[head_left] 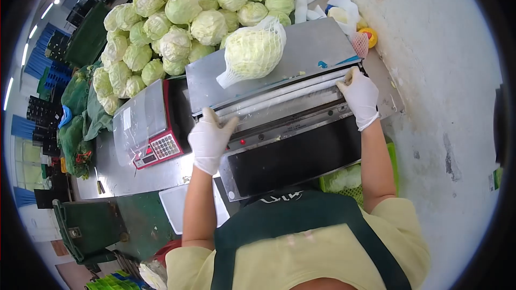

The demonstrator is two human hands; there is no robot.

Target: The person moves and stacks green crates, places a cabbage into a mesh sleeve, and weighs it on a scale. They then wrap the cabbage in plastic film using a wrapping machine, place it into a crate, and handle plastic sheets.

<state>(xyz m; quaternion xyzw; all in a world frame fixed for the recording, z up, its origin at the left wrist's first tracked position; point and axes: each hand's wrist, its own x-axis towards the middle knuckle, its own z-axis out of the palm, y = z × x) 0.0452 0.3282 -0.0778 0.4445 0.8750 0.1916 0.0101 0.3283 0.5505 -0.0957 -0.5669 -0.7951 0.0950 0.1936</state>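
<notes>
A film-wrapping machine (290,145) with a metal top plate (322,48) and a black front plate stands before me. Clear plastic film (285,110) lies along its rollers. My left hand (208,140), in a white glove, is at the film's left end, thumb and forefinger apart. At the right end, my gloved right hand (359,98) has thumb and forefinger closed at the film's edge. A cabbage (257,51) in a white foam net rests on the top plate, beyond both hands.
Many loose cabbages (177,48) are piled at the back left. A red-and-silver scale (145,123) sits left of the machine. White foam nets (346,11) and a yellow tape roll (370,36) lie back right. A white wall (430,75) runs along the right.
</notes>
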